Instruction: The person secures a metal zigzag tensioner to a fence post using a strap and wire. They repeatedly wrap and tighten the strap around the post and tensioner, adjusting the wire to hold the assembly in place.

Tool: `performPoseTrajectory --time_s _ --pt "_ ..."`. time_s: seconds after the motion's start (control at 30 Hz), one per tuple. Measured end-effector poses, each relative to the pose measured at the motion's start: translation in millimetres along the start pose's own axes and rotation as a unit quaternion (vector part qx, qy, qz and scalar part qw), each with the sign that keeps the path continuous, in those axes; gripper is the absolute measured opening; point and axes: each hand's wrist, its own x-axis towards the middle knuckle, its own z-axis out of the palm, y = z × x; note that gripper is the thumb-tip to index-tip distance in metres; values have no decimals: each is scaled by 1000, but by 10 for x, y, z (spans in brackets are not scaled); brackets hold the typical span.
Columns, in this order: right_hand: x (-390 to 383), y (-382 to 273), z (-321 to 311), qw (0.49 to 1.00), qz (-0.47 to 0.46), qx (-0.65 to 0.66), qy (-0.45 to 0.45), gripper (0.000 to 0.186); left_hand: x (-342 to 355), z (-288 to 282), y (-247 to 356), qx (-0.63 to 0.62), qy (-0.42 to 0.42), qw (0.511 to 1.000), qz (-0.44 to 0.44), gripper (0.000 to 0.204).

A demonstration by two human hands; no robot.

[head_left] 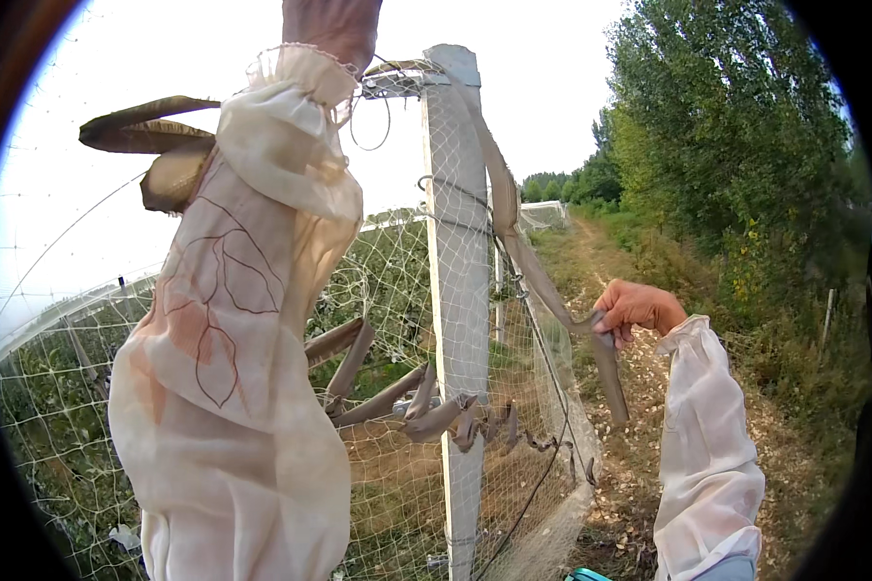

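My right hand (pixel 638 310) pinches a long greyish-brown cloth strip (pixel 528 259) close to its free end, which hangs below my fingers. From there the strip slants up to the top of a pale concrete post (pixel 458 310) and passes over it. My left hand (pixel 331 29) is raised high, left of the post's top; its fingers lie beyond the upper edge of the view. More of the strip (pixel 436 412) hangs in folds and twists across the post's middle. Loops of similar strip (pixel 150 131) stick out beside my left forearm. White netting (pixel 397 484) covers the post.
Dark wires (pixel 455 221) wrap the post, and a dark cable (pixel 543 334) slopes down beside it. Behind the net grow leafy plants (pixel 58 455). A dirt path (pixel 596 242) runs off on the right, along tall green trees (pixel 736 126). Something turquoise (pixel 586 574) shows at the bottom edge.
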Motion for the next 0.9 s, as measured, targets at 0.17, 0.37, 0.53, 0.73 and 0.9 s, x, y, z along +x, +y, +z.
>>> performPoseTrajectory --time_s 0.17,0.37,0.53,0.73,0.9 --pt "-415 -1363 -1296 471 -567 532 418 25 49 105 -23 -33 -31 999 8 6" --pt "174 -2501 -380 472 -479 432 601 20 -209 140 -294 -46 166 979 108 3" --pt "669 -2752 -28 625 -478 486 380 31 -93 -299 20 48 1 996 70 20" --pt "1321 -3086 -183 704 -480 364 376 23 -66 -282 88 27 22 995 97 18" --pt "1459 -3325 81 783 -479 221 330 34 -158 -335 -49 48 26 996 72 16"
